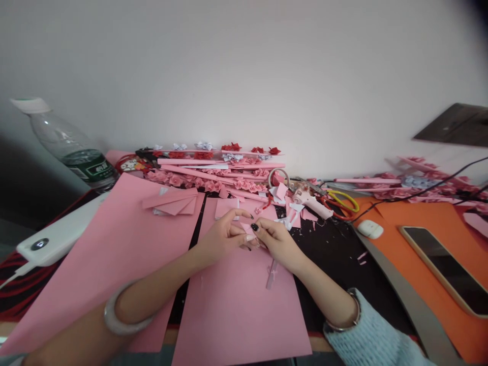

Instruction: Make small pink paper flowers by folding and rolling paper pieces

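Observation:
My left hand (225, 235) and my right hand (280, 243) meet over the middle pink sheet (244, 310). Between their fingertips is a small piece of pink paper (247, 230), largely covered by the fingers. Both hands pinch it, the right thumb and forefinger close together and the left forefinger arched above. Just under the right hand, a narrow pale strip (271, 275) lies on the sheet. Beyond the left hand sits a stack of small paper squares (227, 207). Folded pink pieces (175, 201) rest on the left pink sheet (125, 244).
Paper flower stems (213, 178) line the wall. A pink glue gun (313, 203), yellow-handled tool (351, 201) and tape roll (279, 173) lie behind the right hand. A bottle (82, 147) and white power bank (64, 236) stand left; an earbud case (370, 229) and phone (444, 267) lie right.

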Available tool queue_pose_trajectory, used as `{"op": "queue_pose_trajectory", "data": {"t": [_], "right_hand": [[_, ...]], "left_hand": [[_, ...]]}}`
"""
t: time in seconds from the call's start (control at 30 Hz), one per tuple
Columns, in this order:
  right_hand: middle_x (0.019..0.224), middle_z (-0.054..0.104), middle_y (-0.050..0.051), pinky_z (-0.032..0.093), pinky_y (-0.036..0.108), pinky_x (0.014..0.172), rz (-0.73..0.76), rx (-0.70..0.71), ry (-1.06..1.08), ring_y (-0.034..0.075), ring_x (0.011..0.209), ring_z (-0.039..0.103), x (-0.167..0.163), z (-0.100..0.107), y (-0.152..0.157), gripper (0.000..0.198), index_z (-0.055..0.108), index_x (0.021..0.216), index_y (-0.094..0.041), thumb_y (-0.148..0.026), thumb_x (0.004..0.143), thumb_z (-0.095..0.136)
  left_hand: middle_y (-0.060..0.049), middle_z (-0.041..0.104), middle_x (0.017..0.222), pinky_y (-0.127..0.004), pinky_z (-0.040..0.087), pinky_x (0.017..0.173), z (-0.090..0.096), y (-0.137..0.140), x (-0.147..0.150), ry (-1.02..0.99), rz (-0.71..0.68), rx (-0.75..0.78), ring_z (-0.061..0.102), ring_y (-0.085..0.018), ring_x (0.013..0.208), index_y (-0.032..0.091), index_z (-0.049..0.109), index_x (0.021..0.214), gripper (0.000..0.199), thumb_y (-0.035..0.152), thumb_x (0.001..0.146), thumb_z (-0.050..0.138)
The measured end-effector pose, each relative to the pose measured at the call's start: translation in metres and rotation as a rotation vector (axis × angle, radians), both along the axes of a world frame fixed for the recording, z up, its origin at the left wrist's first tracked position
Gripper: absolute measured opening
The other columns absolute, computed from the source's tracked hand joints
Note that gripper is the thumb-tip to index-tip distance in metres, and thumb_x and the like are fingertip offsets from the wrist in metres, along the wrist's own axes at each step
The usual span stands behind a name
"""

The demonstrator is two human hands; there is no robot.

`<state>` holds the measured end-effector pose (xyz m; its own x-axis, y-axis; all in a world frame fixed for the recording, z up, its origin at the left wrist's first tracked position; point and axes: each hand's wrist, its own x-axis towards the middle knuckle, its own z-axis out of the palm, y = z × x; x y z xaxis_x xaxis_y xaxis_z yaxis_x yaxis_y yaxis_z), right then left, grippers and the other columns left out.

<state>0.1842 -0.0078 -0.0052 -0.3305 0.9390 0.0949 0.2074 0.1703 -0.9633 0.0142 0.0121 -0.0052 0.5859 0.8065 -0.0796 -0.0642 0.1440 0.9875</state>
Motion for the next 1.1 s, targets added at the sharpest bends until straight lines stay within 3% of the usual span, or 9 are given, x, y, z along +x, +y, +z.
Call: {"op": "queue_pose_trajectory", "data": {"t": [0.17, 0.37, 0.53, 0.7, 0.9, 1.1], "right_hand": [[0.049, 0.037, -0.006, 0.027, 0.021, 0.045, -0.078, 0.028, -0.062, 0.008, 0.044, 0.031, 0.0012, -0.0030, 0.0024, 0.036, 0.039, 0.061, -0.019, -0.039, 0.090, 0.037], [0.055, 0.042, -0.005, 0.030, 0.021, 0.051, -0.086, 0.182, -0.202, 0.009, 0.051, 0.037, 0.0001, 0.0023, 0.0007, 0.020, 0.043, 0.063, -0.018, -0.020, 0.083, 0.047], [0.052, 0.042, -0.005, 0.029, 0.021, 0.048, -0.177, 0.204, -0.244, 0.009, 0.049, 0.037, -0.0014, -0.0017, -0.0005, 0.020, 0.047, 0.062, -0.017, -0.021, 0.081, 0.051], [0.054, 0.045, -0.004, 0.030, 0.021, 0.046, -0.314, 0.250, -0.186, 0.008, 0.048, 0.038, -0.0012, -0.0027, -0.0005, 0.017, 0.050, 0.064, -0.017, -0.023, 0.078, 0.057], [0.064, 0.054, 0.000, 0.038, 0.024, 0.054, -0.271, 0.481, -0.302, 0.011, 0.056, 0.047, 0.0003, -0.0003, -0.0011, 0.010, 0.057, 0.070, -0.017, -0.012, 0.078, 0.054], [0.075, 0.059, 0.004, 0.042, 0.026, 0.059, -0.157, 0.505, -0.254, 0.015, 0.070, 0.055, -0.0002, 0.0012, -0.0013, 0.013, 0.064, 0.080, -0.019, -0.009, 0.078, 0.055]], "left_hand": [[-0.004, 0.071, 0.071, -0.036, 0.053, 0.072, 0.0008, -0.0005, 0.0003, 0.007, 0.003, 0.008, 0.068, -0.020, 0.072, 0.019, 0.041, 0.109, 0.037, 0.022, 0.078, 0.061], [-0.003, 0.071, 0.072, -0.035, 0.052, 0.073, -0.0042, -0.0007, 0.0011, 0.062, 0.022, 0.047, 0.067, -0.019, 0.075, 0.019, 0.043, 0.110, 0.039, 0.020, 0.076, 0.062], [-0.005, 0.069, 0.075, -0.031, 0.052, 0.071, -0.0076, 0.0023, 0.0008, 0.078, -0.019, 0.010, 0.067, -0.018, 0.074, 0.014, 0.054, 0.083, 0.013, 0.024, 0.077, 0.060], [-0.006, 0.068, 0.072, -0.032, 0.052, 0.066, -0.0049, 0.0039, -0.0014, 0.045, 0.014, -0.030, 0.067, -0.018, 0.066, 0.014, 0.055, 0.083, 0.017, 0.030, 0.079, 0.057], [-0.005, 0.067, 0.085, -0.036, 0.049, 0.081, 0.0007, 0.0062, -0.0002, -0.069, 0.131, -0.130, 0.065, -0.018, 0.081, 0.014, 0.059, 0.087, 0.023, 0.034, 0.075, 0.061], [-0.003, 0.064, 0.085, -0.034, 0.050, 0.080, -0.0012, 0.0070, -0.0003, -0.025, 0.184, -0.123, 0.062, -0.016, 0.082, 0.014, 0.062, 0.084, 0.020, 0.029, 0.071, 0.066]]}}
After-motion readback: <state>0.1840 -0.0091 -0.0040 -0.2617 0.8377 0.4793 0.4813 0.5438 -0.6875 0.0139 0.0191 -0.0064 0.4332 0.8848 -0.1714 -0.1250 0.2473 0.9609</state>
